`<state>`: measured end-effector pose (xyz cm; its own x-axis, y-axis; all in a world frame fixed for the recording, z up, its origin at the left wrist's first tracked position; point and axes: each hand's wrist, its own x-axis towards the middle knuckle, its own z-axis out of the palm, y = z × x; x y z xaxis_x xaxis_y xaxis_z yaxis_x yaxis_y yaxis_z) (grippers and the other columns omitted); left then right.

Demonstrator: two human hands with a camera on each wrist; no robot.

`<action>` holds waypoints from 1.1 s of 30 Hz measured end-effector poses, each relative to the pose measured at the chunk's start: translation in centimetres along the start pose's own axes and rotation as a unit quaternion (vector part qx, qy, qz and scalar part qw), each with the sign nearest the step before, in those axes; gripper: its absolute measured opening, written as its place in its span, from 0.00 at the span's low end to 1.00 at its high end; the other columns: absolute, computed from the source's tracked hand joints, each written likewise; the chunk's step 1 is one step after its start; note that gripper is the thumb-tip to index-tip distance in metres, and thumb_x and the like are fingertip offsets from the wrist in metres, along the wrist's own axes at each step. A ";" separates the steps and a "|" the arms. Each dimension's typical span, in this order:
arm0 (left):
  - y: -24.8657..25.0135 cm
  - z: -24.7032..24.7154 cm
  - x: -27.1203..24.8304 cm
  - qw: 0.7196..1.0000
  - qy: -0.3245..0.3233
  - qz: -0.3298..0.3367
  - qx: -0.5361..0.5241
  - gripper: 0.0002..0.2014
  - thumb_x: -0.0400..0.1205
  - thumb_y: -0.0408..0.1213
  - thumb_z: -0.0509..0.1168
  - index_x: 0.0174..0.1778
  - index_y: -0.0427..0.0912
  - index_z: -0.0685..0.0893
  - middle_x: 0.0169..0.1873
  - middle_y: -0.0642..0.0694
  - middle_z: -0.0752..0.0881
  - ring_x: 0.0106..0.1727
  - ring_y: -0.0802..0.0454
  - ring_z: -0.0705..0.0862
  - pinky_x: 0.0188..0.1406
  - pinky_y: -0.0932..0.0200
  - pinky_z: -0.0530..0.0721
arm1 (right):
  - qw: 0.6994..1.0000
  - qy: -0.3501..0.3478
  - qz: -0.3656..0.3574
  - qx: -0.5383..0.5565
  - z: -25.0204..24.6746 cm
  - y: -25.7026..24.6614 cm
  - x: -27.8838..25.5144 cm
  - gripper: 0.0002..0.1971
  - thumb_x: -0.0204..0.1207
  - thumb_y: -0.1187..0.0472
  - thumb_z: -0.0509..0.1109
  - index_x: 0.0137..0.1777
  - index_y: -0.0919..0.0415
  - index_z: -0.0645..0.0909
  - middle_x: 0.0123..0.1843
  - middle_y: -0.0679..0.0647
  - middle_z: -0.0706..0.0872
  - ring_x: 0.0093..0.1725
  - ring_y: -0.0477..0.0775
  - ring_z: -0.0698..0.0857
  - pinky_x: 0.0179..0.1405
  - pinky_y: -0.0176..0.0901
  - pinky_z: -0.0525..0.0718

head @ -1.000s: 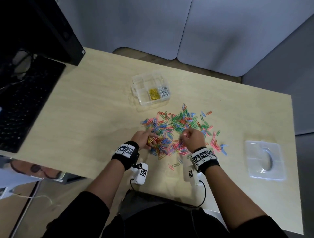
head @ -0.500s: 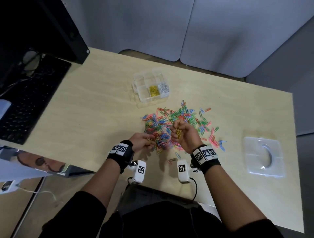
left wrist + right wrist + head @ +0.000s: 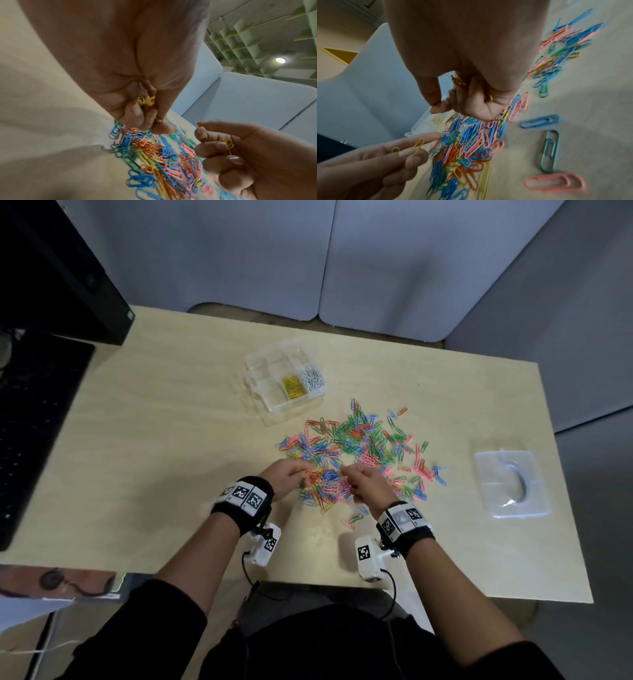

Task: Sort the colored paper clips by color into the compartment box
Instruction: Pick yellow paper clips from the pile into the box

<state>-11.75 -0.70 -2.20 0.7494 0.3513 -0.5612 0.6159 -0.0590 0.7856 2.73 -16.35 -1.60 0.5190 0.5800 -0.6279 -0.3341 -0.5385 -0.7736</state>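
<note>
A heap of mixed colored paper clips (image 3: 356, 450) lies mid-table. Beyond it stands the clear compartment box (image 3: 270, 361), with yellow clips (image 3: 293, 386) in one front cell and white clips (image 3: 312, 378) in the cell beside it. My left hand (image 3: 301, 474) hovers at the heap's near left edge, fingers curled round a bunch of yellow clips (image 3: 145, 100). My right hand (image 3: 346, 475) is close beside it over the near edge. It also grips yellow clips (image 3: 458, 81) in curled fingers, with thumb and forefinger extended down.
The box's clear lid (image 3: 510, 484) lies flat at the table's right. A black keyboard (image 3: 30, 412) and a monitor base (image 3: 85, 285) fill the left side. Stray clips (image 3: 549, 150) are scattered near the front of the heap. Grey partition panels stand behind the table.
My right hand lifted and turned over the heap, then came back down to its near edge. My left hand stayed at the heap's near left edge with its yellow clips.
</note>
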 end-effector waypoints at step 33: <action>0.6 -2.7 4.0 0.997 -0.031 -0.039 0.060 0.27 0.80 0.28 0.66 0.77 0.45 0.74 0.66 0.35 0.83 0.65 0.41 0.82 0.70 0.50 0.77 | 0.970 0.012 -0.185 -0.158 0.4 -2.5 4.2 0.07 0.77 0.58 0.77 0.43 0.62 0.89 0.23 0.44 0.63 0.22 0.40 0.64 0.28 0.36 0.66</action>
<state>-9.04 3.20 -3.27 0.7091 0.3005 -0.6379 0.6951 -0.1457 0.7040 5.39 -12.36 -2.33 0.5763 0.7570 -0.3079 0.1333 -0.4588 -0.8785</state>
